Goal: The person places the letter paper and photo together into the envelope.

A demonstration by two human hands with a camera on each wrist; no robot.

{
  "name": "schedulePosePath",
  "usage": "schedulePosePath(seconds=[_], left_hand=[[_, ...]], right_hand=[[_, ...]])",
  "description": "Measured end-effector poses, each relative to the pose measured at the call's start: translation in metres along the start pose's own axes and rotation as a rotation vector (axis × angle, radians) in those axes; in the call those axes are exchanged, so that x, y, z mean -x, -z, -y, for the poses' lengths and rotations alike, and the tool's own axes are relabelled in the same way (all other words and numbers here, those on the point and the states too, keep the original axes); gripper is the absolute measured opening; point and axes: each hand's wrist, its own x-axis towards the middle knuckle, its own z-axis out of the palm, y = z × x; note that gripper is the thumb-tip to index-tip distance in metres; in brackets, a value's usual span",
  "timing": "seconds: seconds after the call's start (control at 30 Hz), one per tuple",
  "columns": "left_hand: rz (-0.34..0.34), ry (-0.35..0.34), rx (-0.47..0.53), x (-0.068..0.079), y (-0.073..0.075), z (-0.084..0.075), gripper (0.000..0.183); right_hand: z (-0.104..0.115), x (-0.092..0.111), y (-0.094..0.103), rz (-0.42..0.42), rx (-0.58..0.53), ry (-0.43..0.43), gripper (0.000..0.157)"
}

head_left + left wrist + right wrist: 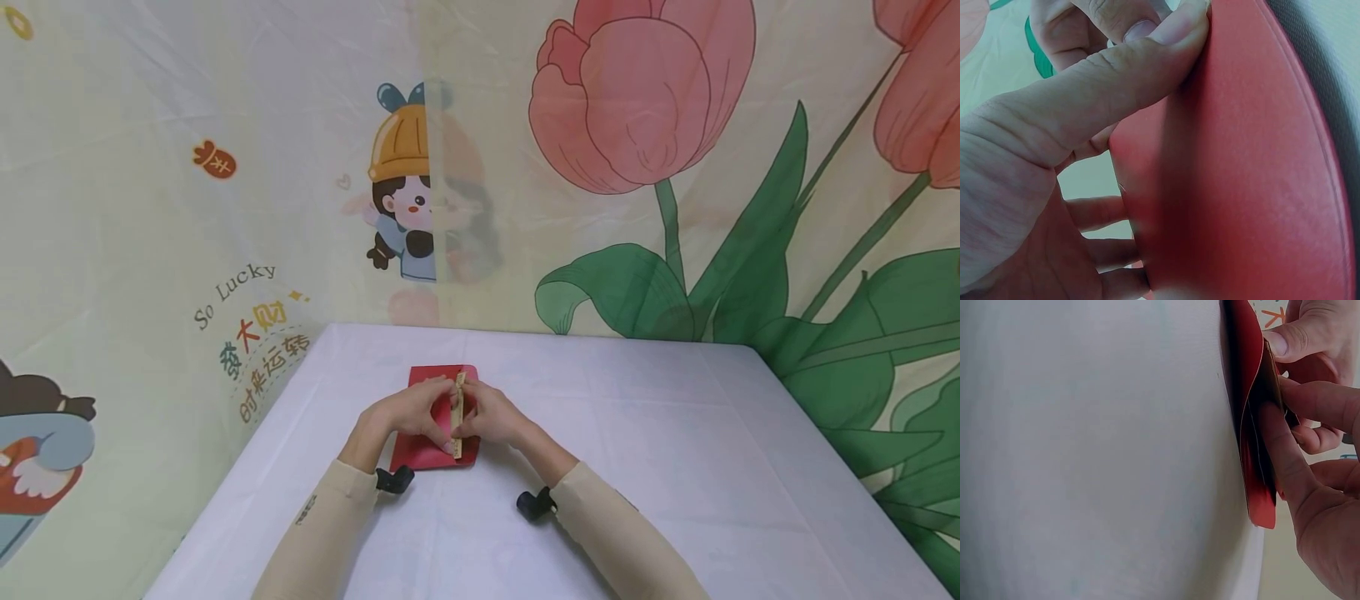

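A red envelope (422, 454) lies on the white table, and a narrow gold patterned strip (457, 448) runs along it between the hands. My left hand (411, 410) is over its left side, with the thumb pinching the edge of a lifted red panel (1260, 156) in the left wrist view. From the other side my right hand (491, 414) pinches the gold strip. In the right wrist view, one right-hand finger (1282, 440) reaches into the gap between the red layers, while another presses the tan layer from outside. The envelope's inside is dark and mostly hidden.
White cloth covers the table (637, 450), whose far edge meets a printed backdrop (480, 167) with tulips and cartoon figures. Black wrist cameras sit below the left wrist (395, 480) and the right wrist (536, 505).
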Motion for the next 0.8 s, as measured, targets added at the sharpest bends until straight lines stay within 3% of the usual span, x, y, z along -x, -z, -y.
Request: schedulePosePath(seconds=[0.07,0.3,0.8], left_hand=[[-0.001,0.000,0.000,0.0000,0.0000,0.0002,0.093],[-0.001,-0.016,-0.002,-0.0018,-0.0006,0.0019,0.078],[0.000,-0.019,0.011,-0.0017,0.0001,0.0008,0.069]], right_hand=[[0.0007,0.0000,-0.0006,-0.001,0.002,-0.002,0.074],[0.0005,-0.0006,-0.0016,0.011,-0.015,0.006,0.064],[0.0000,-0.0007,-0.0005,0.043,-0.004,0.054,0.066]])
